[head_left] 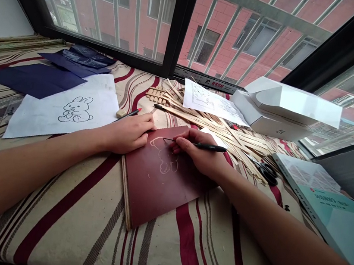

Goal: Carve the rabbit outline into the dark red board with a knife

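Note:
A dark red board (157, 186) lies on the striped cloth (86, 225) with a pale rabbit outline (163, 157) scratched into it. My right hand (200, 153) pinches a thin black carving tool (207, 146), its fine tip touching the outline's upper part. My left hand (129, 133) rests curled at the board's top left corner, pressing on it. Just beyond the left hand lie a red-tipped pencil (129, 114) and a small eraser (121, 112).
A white sheet with a rabbit drawing (75, 109) and dark blue carbon sheets (34, 79) lie at the left. Wooden strips (217, 127), another drawing sheet (210, 102), a white box (277, 115), scissors (265, 170) and a book (327, 204) lie at the right. Windows stand behind.

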`<act>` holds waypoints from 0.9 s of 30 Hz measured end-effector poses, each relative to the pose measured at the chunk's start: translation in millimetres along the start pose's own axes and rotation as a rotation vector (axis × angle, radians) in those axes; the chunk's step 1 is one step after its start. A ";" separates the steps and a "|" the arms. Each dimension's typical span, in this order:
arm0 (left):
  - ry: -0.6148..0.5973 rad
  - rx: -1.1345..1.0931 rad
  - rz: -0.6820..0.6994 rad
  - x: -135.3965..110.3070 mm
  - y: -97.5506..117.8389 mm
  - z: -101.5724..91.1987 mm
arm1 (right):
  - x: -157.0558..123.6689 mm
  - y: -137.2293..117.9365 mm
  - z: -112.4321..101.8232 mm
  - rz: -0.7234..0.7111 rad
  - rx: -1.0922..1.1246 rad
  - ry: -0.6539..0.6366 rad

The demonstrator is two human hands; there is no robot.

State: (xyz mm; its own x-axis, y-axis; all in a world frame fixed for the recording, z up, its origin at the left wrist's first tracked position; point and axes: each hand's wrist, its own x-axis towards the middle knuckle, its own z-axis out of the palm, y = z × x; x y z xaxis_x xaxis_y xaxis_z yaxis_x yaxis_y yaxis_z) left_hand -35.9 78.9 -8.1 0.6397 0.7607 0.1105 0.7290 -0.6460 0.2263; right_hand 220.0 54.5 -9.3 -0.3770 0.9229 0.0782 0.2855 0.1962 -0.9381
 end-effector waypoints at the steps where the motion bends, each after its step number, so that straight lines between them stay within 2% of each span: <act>1: 0.000 0.002 0.004 -0.1 -0.4 -0.1 | -0.9 -0.4 0.2 -0.003 -0.022 0.005; 6: 0.001 0.008 0.012 -0.9 -2.2 0.6 | -8.8 -5.6 5.2 -0.051 -0.134 0.039; 22: -0.011 0.029 0.002 -0.8 -2.1 2.6 | -17.5 -6.6 5.9 -0.063 -0.176 0.057; 25: 0.028 -0.013 0.058 -2.2 -9.7 6.6 | -14.5 -5.9 -7.9 -0.098 -0.197 0.075; 27: 0.072 -0.027 0.141 -3.2 -17.3 10.0 | -9.5 -1.3 -30.0 -0.204 -0.178 0.129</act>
State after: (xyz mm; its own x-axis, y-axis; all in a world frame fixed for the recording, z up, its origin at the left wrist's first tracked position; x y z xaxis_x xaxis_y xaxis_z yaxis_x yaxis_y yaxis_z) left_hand -48.1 87.0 -22.0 0.7156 0.6657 0.2116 0.6256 -0.7455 0.2299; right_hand 249.6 55.4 1.3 -0.3303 0.8908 0.3122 0.3695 0.4264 -0.8256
